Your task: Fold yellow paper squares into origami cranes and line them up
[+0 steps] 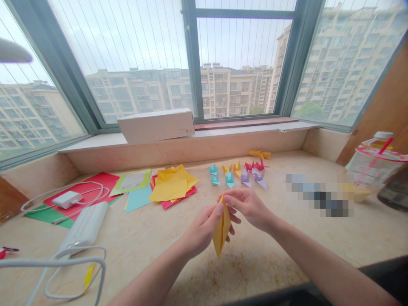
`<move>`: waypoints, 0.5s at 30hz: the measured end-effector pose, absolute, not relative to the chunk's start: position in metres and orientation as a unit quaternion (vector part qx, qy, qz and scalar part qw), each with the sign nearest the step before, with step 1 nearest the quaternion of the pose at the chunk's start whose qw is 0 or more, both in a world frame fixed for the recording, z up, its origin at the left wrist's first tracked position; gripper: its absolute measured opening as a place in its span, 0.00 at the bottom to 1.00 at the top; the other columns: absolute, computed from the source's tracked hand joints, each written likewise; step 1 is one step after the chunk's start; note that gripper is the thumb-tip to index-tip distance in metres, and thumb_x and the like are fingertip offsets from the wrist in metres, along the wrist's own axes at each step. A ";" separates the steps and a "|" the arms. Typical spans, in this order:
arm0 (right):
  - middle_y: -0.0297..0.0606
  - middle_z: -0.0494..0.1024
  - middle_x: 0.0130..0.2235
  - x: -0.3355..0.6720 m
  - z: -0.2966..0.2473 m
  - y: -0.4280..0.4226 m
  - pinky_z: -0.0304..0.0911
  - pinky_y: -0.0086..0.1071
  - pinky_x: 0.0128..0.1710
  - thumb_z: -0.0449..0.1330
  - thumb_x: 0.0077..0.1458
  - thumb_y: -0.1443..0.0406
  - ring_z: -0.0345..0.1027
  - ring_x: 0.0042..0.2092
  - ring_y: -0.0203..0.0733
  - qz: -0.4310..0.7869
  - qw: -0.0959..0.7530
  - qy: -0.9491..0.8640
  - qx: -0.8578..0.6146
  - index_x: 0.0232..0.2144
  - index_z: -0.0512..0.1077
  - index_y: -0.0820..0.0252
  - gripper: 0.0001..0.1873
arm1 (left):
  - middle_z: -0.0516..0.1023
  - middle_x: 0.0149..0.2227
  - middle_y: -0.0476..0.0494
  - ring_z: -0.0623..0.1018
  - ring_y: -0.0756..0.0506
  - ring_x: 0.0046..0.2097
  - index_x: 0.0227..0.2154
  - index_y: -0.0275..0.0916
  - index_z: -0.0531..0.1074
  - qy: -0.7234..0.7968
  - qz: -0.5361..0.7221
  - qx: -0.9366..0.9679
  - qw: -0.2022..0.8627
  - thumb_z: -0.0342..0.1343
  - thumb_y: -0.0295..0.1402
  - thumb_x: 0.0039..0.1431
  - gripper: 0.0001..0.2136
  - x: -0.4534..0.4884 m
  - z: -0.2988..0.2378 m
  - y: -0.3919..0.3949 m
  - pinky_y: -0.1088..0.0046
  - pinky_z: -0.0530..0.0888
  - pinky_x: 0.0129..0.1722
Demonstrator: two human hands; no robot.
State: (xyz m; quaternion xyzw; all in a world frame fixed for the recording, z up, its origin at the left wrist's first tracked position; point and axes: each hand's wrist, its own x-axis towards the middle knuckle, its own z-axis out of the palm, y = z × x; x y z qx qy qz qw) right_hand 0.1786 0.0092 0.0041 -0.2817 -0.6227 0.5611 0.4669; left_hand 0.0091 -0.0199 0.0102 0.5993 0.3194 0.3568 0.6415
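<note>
A piece of yellow origami paper (pixel 222 231), folded into a long diamond with a slit down its middle, is held up over the counter between my hands. My left hand (pixel 204 225) grips its side, thumb on the front and fingers behind. At the upper tip, my right hand (pixel 247 204) pinches the paper between thumb and fingers. Just beyond stand several small folded paper cranes: blue (pixel 229 179), lilac (pixel 259 179), yellow (pixel 236 168) and red (pixel 255 165). A flat yellow folded piece (pixel 259 154) lies behind them.
Left of my hands are yellow paper sheets (pixel 172 185), red paper (pixel 108 180), a white charger (pixel 66 199), a white power strip (pixel 87 225) and looping cables (pixel 51 263). A white box (pixel 156 127) rests on the sill. Far right stands a plastic cup (pixel 372 170) with a straw.
</note>
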 end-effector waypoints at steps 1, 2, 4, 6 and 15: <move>0.31 0.67 0.22 0.179 0.005 0.009 0.53 0.23 0.17 0.62 0.58 0.55 0.60 0.23 0.31 0.559 0.465 -0.627 -0.281 0.36 0.78 0.66 0.17 | 0.78 0.32 0.38 0.76 0.48 0.27 0.38 0.33 0.71 0.322 0.357 0.600 0.639 0.44 0.51 0.65 0.23 0.009 0.011 -0.020 0.73 0.74 0.26; 0.32 0.68 0.22 0.179 0.005 0.009 0.53 0.24 0.18 0.62 0.58 0.55 0.60 0.24 0.31 0.555 0.465 -0.630 -0.280 0.36 0.78 0.66 0.17 | 0.78 0.30 0.39 0.76 0.48 0.26 0.37 0.33 0.71 0.325 0.357 0.601 0.636 0.43 0.51 0.65 0.24 0.009 0.011 -0.020 0.74 0.73 0.25; 0.33 0.69 0.23 0.179 0.005 0.008 0.54 0.24 0.19 0.62 0.57 0.56 0.61 0.24 0.31 0.549 0.465 -0.636 -0.280 0.35 0.78 0.66 0.17 | 0.77 0.27 0.41 0.75 0.48 0.25 0.36 0.32 0.71 0.332 0.357 0.604 0.630 0.43 0.51 0.65 0.24 0.010 0.012 -0.021 0.75 0.72 0.24; 0.32 0.69 0.23 0.179 0.005 0.008 0.53 0.24 0.19 0.62 0.57 0.55 0.61 0.23 0.31 0.550 0.461 -0.639 -0.279 0.34 0.77 0.66 0.17 | 0.77 0.27 0.41 0.75 0.49 0.25 0.36 0.32 0.71 0.340 0.356 0.606 0.625 0.44 0.52 0.65 0.24 0.011 0.012 -0.021 0.75 0.72 0.24; 0.30 0.67 0.21 0.178 0.004 0.007 0.56 0.25 0.16 0.61 0.58 0.56 0.63 0.19 0.31 0.554 0.460 -0.638 -0.272 0.34 0.77 0.66 0.16 | 0.78 0.32 0.40 0.75 0.49 0.27 0.35 0.33 0.71 0.359 0.348 0.630 0.595 0.44 0.53 0.64 0.25 0.011 0.007 -0.018 0.75 0.72 0.25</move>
